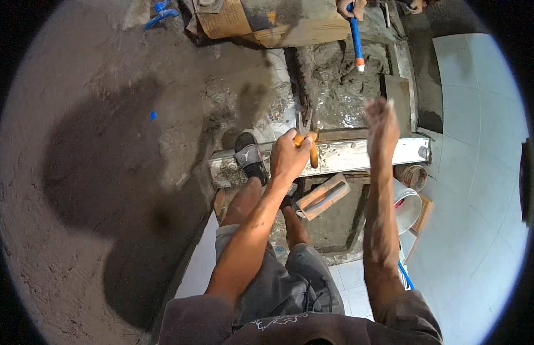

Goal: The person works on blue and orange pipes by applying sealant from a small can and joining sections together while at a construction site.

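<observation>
My left hand (290, 154) is closed round the orange handles of a pair of pliers (304, 123), whose metal jaws point away from me over the edge of the wet mortar. My right hand (383, 123) is stretched forward, somewhat blurred, with the thumb apart from the fingers and nothing visible in it. Beyond it, another person's hand (354, 8) holds a blue pipe (355, 37) with an orange band and a white tip pointing toward me. A gap separates my right hand from the pipe.
Wet mortar (342, 86) fills a framed bed ahead. A pale ledge (347, 156) crosses before me, with my sandalled foot (250, 158) on it. A wooden float (323, 196), a white bucket (406, 210) and a jar (415, 177) stand nearby. Cardboard (224, 20) lies at the top; white tiles (480, 155) cover the right.
</observation>
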A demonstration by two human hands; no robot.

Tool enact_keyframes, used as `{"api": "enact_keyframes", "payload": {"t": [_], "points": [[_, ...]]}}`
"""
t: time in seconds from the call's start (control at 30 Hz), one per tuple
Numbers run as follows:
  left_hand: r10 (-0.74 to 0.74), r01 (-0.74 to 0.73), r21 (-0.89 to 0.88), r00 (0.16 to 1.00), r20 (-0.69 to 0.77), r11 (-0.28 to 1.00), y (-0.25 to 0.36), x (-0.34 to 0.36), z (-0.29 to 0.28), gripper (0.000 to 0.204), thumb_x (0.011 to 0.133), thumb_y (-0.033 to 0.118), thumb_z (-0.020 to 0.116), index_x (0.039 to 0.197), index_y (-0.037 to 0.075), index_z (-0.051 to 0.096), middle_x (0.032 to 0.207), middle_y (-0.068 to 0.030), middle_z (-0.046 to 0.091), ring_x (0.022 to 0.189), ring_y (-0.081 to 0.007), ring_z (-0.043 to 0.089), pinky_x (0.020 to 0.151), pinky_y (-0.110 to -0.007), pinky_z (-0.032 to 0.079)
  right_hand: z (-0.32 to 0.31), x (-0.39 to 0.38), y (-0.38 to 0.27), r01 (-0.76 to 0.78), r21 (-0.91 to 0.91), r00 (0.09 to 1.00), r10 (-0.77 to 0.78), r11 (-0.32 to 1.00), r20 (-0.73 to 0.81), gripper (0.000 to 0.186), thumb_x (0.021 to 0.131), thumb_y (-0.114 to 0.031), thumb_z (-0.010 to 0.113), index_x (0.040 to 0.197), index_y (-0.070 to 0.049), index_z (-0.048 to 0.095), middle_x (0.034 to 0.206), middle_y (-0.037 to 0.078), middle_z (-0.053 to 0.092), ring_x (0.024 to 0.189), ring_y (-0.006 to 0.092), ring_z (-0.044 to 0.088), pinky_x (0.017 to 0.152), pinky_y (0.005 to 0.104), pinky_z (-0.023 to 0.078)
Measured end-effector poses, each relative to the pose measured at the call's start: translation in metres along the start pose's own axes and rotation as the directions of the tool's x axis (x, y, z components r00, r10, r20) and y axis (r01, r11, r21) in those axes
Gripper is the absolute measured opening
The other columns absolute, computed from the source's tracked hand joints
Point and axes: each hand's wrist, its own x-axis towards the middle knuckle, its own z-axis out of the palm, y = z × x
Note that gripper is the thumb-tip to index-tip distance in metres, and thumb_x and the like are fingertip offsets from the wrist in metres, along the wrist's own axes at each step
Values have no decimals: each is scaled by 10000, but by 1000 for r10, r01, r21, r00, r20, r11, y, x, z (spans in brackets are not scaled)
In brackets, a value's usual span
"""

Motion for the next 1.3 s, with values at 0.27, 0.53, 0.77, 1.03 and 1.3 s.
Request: {"api": "enact_keyframes", "payload": {"t": [0.27, 0.53, 0.77, 1.03, 1.3], "points": [[9, -9, -25, 1000, -8, 1000, -3, -12, -1, 261, 843, 225, 692, 816, -26, 623, 685, -174, 639, 626, -248, 621, 599, -383, 469, 40, 146, -17, 150, -527, 942, 40, 837, 333, 713, 927, -597, 502, 1239, 42, 553, 1019, 163, 643, 909, 247, 642, 803, 390, 520], [-52, 52, 6, 999, -8, 999, -14, -8, -30, 318, 835, 288, 681, 843, -24, 616, 783, -232, 664, 756, -408, 660, 677, -464, 496, 75, 145, 25, -240, 121, 865, 155, 963, 478, 444, 1004, -359, 514, 1158, 56, 543, 853, 46, 569, 643, 126, 550, 544, 264, 470], [-129, 8, 382, 948, 292, 924, -27, -25, -30, 223, 838, 242, 608, 930, 46, 661, 848, -237, 672, 832, -421, 657, 749, -508, 519, 150, 0, 3, -681, 341, 680, 385, 648, 624, 398, 985, -306, 476, 1114, 71, 481, 793, 117, 549, 713, 223, 572, 577, 288, 500], [151, -341, 406, 889, 431, 848, -34, -60, 11, 269, 850, 287, 581, 962, 69, 694, 958, -140, 713, 858, -283, 703, 731, -399, 559, 255, -48, 109, -663, 40, 498, 400, 748, 769, 299, 937, -324, 632, 1041, -44, 640, 861, 62, 645, 640, 122, 586, 516, 214, 494], [83, -120, 355, 990, 117, 927, -81, -69, -6, 240, 883, 243, 554, 1032, 121, 697, 1001, -94, 716, 890, -247, 703, 716, -373, 557, 329, -114, 145, -723, 40, 447, 423, 689, 788, 212, 918, -121, 657, 1090, -7, 608, 915, 93, 663, 804, 169, 670, 678, 291, 592]]}}
